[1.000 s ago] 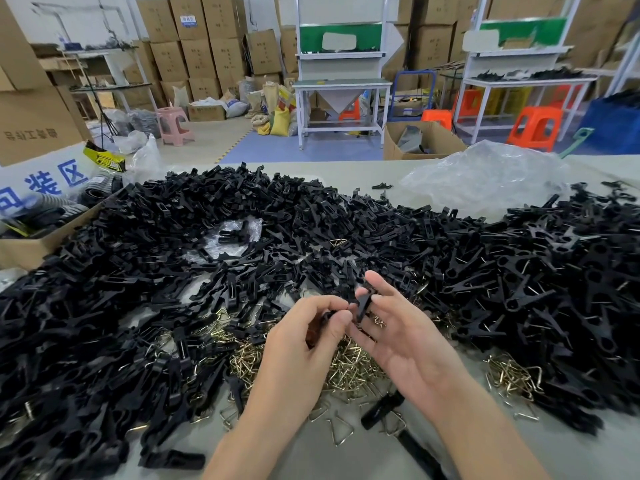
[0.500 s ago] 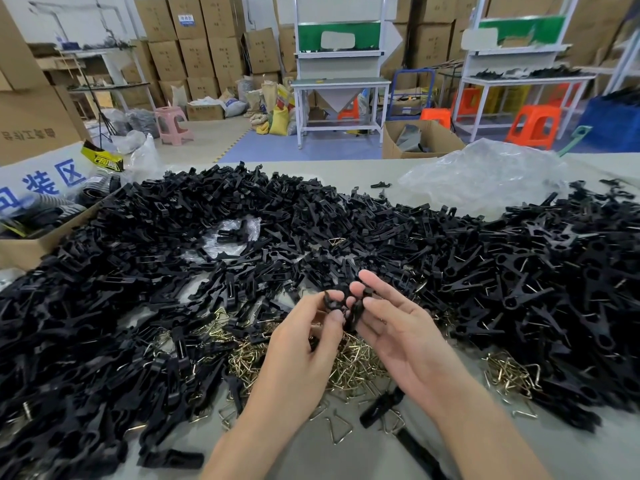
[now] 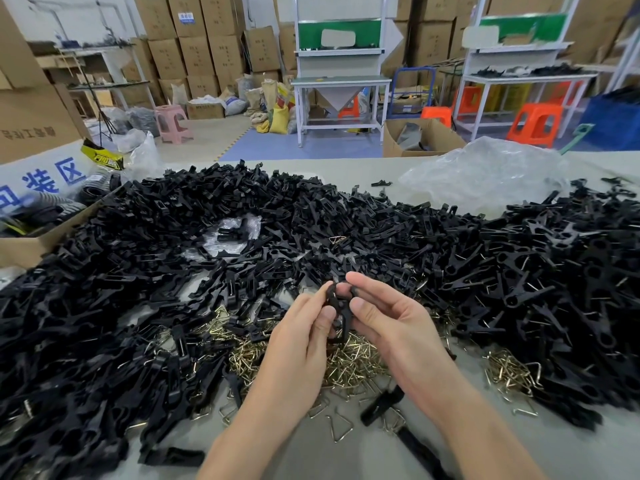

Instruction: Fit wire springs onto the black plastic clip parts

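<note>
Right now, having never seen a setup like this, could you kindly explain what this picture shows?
There is no machine here: a person works with two bare hands, and the picture comes from a wide-angle camera worn on their head, looking forward and down. The left hand and right hand both pinch one black clip part between their fingertips, above the table. Across the table spreads a large heap of loose black parts. Just beneath the hands lies a pile of brass-coloured wire springs. A crumpled clear plastic bag sits at the far right, a cardboard box at the left edge. Whether a spring is already fitted on the held part is too small to tell.
</note>
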